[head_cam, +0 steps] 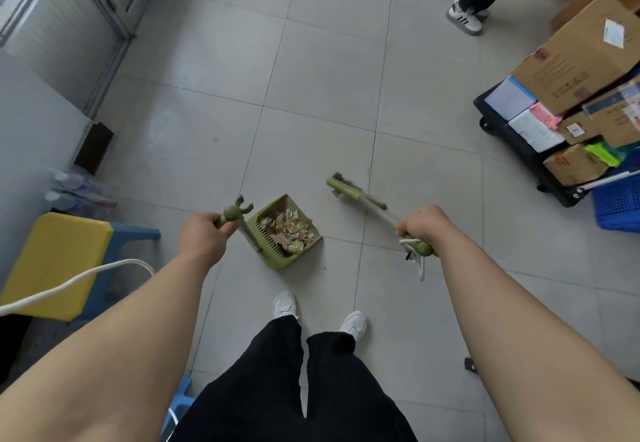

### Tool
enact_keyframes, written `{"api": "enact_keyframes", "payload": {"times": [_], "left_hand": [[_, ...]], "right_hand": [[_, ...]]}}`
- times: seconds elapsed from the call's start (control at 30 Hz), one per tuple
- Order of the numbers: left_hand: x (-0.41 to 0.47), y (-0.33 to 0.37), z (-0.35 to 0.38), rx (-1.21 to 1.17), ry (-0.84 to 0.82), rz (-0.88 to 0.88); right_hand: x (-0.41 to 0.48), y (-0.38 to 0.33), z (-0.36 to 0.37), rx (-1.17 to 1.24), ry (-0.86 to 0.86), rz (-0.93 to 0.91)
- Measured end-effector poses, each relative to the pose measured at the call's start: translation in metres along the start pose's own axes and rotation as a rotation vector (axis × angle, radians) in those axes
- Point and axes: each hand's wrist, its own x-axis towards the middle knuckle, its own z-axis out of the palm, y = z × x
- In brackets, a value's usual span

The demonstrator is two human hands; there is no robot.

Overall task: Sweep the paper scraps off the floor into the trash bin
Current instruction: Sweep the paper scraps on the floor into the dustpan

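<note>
Sweeping looks done: paper scraps [289, 228] heaped in green dustpan [284, 234]. Left hand [204, 234] fisted round dustpan handle, right hand [424, 225] fisted round broom [360, 199] handle. Next: carry level to trash bin (none in view).

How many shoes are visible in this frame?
3. Two white shoes, the wearer's, at bottom centre: left and right. One white-and-black sneaker on a bystander at top right; that person's other foot is out of view.
</note>
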Motion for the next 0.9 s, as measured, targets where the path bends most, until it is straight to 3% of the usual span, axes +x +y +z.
{"api": "enact_keyframes", "payload": {"times": [0.2,0.4,0.67,0.9], "left_hand": [[-0.004,-0.006,-0.014,0.058,0.034,0.053],[0.0,-0.019,-0.009,0.104,0.049,0.078],[0.004,-0.02,0.012,0.255,0.021,0.064],[-0.008,-0.026,0.01,0.14,0.054,0.03]], "right_hand": [[0.033,0.001,-0.001,0.09,0.032,0.023],[0.034,-0.003,0.024,0.234,-0.104,0.033],[-0.025,0.003,0.042,0.02,-0.346,-0.028],[-0.062,-0.012,0.002,0.001,-0.328,-0.065]]}}
